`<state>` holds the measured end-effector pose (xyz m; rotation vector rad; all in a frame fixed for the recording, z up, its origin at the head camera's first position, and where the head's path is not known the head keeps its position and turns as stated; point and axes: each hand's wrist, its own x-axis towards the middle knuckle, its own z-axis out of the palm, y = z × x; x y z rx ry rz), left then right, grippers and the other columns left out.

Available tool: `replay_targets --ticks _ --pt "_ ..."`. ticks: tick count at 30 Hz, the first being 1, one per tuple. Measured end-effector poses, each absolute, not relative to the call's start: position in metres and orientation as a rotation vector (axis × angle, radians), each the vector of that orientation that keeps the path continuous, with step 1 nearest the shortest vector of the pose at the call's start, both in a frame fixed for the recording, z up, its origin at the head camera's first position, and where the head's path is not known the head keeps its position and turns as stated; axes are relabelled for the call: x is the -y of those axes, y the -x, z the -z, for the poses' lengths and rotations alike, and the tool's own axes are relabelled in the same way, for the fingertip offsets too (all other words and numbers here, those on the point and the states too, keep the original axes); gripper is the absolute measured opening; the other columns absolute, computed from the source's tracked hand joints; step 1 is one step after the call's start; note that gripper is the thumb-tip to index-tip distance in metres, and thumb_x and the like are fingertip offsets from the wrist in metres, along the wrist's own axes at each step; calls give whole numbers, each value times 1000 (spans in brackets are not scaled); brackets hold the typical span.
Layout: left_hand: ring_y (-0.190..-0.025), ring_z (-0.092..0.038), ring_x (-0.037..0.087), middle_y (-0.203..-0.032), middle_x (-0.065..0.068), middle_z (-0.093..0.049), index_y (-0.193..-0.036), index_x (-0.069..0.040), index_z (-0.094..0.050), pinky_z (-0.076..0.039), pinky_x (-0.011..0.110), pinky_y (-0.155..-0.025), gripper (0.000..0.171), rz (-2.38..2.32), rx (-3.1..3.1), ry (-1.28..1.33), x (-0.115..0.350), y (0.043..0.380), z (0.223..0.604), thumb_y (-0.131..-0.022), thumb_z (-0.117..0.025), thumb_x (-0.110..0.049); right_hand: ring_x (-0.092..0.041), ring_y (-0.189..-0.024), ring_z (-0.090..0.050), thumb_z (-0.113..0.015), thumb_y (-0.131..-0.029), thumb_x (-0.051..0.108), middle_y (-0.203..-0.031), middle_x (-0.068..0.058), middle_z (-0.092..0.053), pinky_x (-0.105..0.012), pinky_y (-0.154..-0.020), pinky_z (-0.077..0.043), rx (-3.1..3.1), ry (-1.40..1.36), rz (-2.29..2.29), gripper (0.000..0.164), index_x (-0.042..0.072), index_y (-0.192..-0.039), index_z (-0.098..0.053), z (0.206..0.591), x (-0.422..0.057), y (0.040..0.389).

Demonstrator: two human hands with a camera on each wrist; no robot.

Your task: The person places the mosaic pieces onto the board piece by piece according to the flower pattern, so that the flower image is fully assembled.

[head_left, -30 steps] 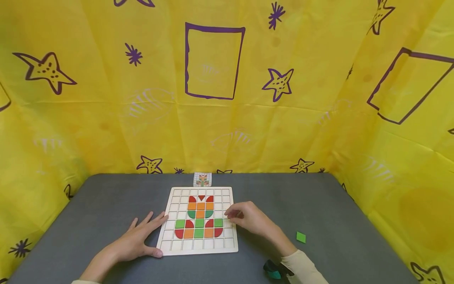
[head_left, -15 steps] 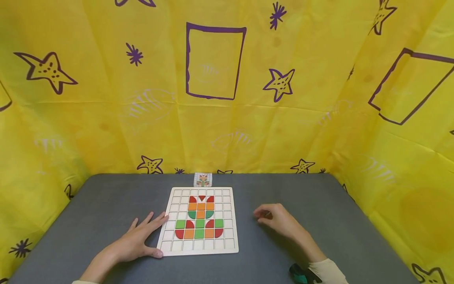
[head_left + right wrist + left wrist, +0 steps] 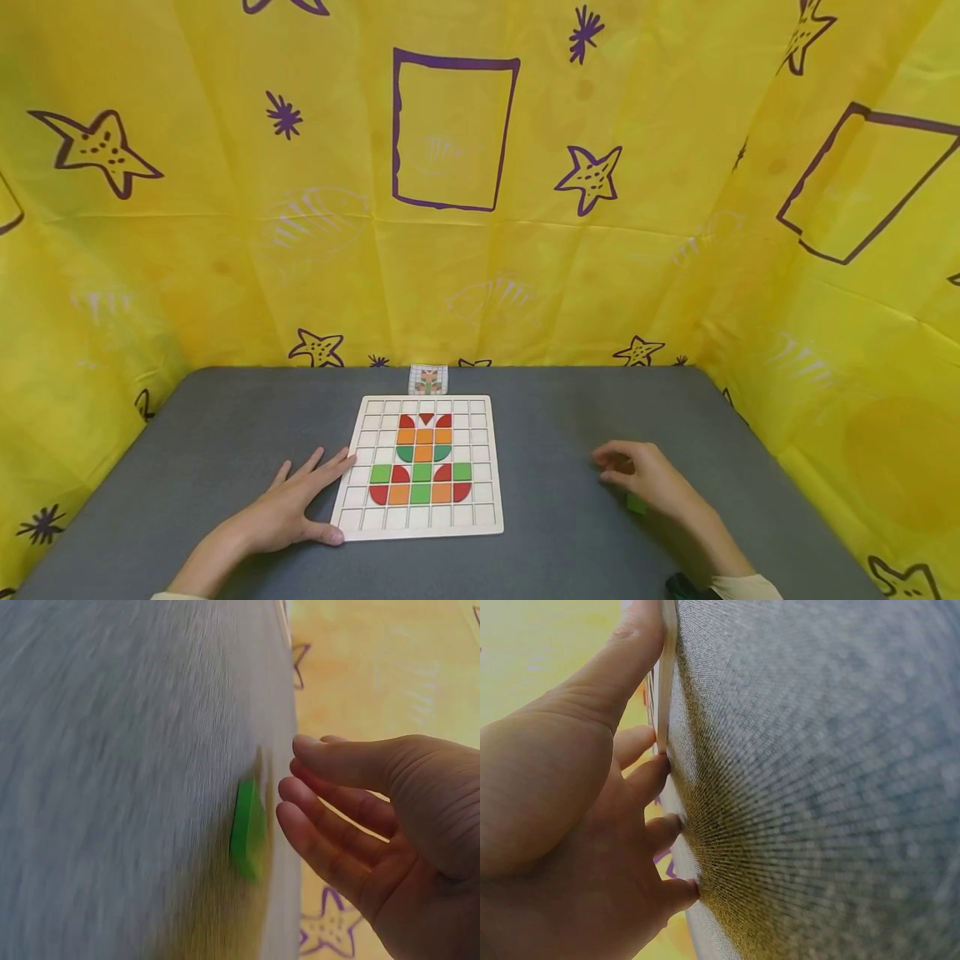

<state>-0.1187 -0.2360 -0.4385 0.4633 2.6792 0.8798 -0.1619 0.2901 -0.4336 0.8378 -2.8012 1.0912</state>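
A white grid board [image 3: 480, 518] lies on the grey table, bearing a flower pattern of red, orange and green tiles. My left hand [image 3: 281, 512] rests at the board's left side, fingers spread, thumb at the near corner. In the left wrist view, the thumb and a fingertip are at the board's edge [image 3: 664, 697]. To the right of the board, my right hand [image 3: 654, 479] hovers with loosely bent fingers and nothing in them. A loose green square tile [image 3: 244, 832] lies on the table just by those fingertips; in the head view the hand partly covers it.
A small pattern card [image 3: 428, 380] showing a similar flower lies behind the board's far edge. Yellow cloth [image 3: 450, 292] with purple drawings hangs behind the table and along its sides. A dark wrist strap [image 3: 682, 587] sits by the right sleeve.
My right hand has moved from the board's right edge rightward to the loose green tile. The left hand and the board have stayed in place.
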Motion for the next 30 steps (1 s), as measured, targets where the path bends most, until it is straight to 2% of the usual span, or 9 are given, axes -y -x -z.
replay_targets --ticks 7,12,19,30 --pt "-142 -8 55 -157 20 -29 -150 -11 -39 6 76 -103 106 -887 -2686 -487 237 118 438 -64 -83 -52 -6 -80 -64 -76 -85 11 -98 -7 -72 -26 -69 -56 2882 -730 -1123 24 4 -108 -70 433 -317 151" --pt "-142 -8 55 -157 20 -30 -150 -11 -39 6 76 -103 106 -886 -2696 -491 238 118 438 -63 -83 -52 -6 -75 -60 -77 -84 17 -100 -8 -70 -25 -65 -54 2930 -732 -1249 33 2 -112 -68 436 -329 143" --pt "-142 -9 56 -157 20 -30 -150 -11 -39 5 76 -103 106 -874 -2695 -484 239 118 440 -63 -83 -53 -8 -80 -59 -81 -80 22 -98 -1 -69 -24 -67 -53 2943 -748 -1256 38 5 -112 -69 439 -334 136" --pt "-142 -8 55 -157 20 -30 -151 -12 -38 5 76 -103 106 -875 -2687 -476 237 118 438 -64 -83 -53 -9 -81 -60 -80 -80 9 -94 -2 -67 -25 -68 -55 2940 -717 -1297 32 2 -109 -70 434 -327 136"
